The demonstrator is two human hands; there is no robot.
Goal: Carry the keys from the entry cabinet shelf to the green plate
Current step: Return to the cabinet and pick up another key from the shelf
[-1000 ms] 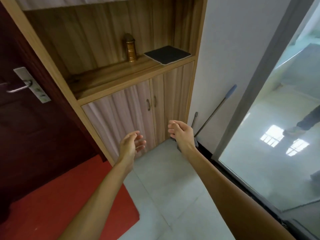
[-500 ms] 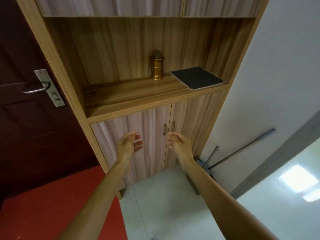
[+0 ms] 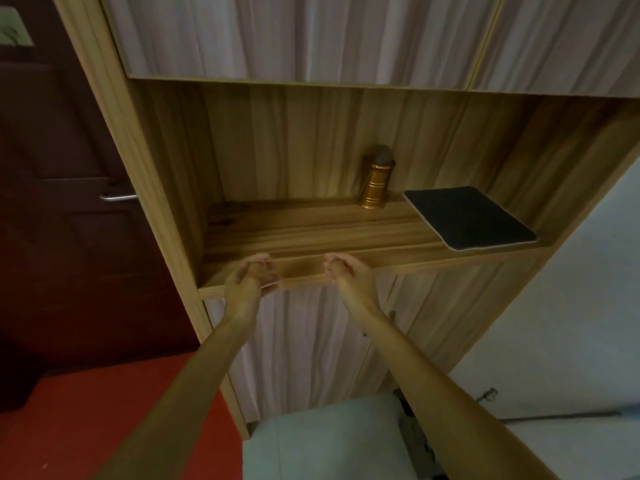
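Wood-grain entry cabinet (image 3: 166, 188) with an open shelf (image 3: 311, 233) at mid-height. On the shelf: a brass-coloured cylindrical lantern with a dark cap (image 3: 374, 181), upright near the back; a black rectangular mat with pale edging (image 3: 467, 218), flat at the right end. Whereabouts of the keys: cannot tell; a small dark blur (image 3: 224, 206) lies at the shelf's left rear. Left hand (image 3: 247, 282) and right hand (image 3: 346, 275): before the shelf's front edge, apart, fingers loosely curled, holding nothing. Dark brown door (image 3: 69, 202), left.

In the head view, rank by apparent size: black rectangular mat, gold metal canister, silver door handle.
Largest: black rectangular mat
Next: gold metal canister
Smallest: silver door handle
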